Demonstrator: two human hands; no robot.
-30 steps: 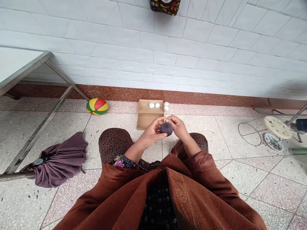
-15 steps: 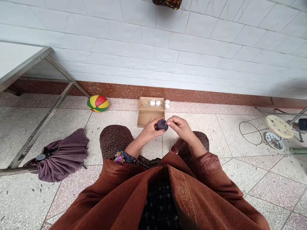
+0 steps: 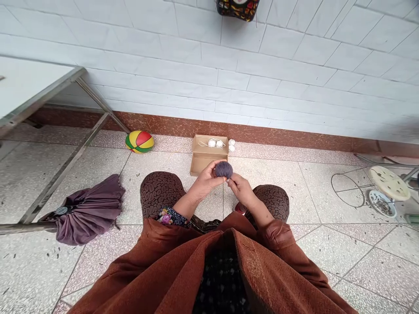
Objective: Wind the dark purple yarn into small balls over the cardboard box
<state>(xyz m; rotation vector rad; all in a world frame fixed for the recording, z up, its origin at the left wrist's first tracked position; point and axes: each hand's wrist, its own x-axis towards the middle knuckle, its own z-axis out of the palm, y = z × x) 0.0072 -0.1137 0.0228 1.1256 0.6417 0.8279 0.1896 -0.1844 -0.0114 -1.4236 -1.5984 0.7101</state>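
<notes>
A small ball of dark purple-grey yarn [image 3: 224,169] is held between my knees, above the floor. My left hand [image 3: 207,178] grips it from the left, thumb below and fingers behind. My right hand [image 3: 240,187] is at the ball's lower right, its thumb and fingers pinched together close to the wound strands. A strand between those fingertips is too fine to make out. Just beyond my hands lies an open cardboard box [image 3: 200,165], with white yarn balls [image 3: 216,143] in its far part.
More white balls [image 3: 231,145] sit beside the box. A colourful ball [image 3: 139,141] rests by the wall. On the left are a folded purple umbrella [image 3: 90,209] and a metal-framed table [image 3: 70,72]. A stool [image 3: 389,182] and a bowl [image 3: 381,203] stand at the right.
My right hand has dropped from the right side of the yarn ball to its lower right edge. More of the ball shows now. The whole view has shifted slightly.
</notes>
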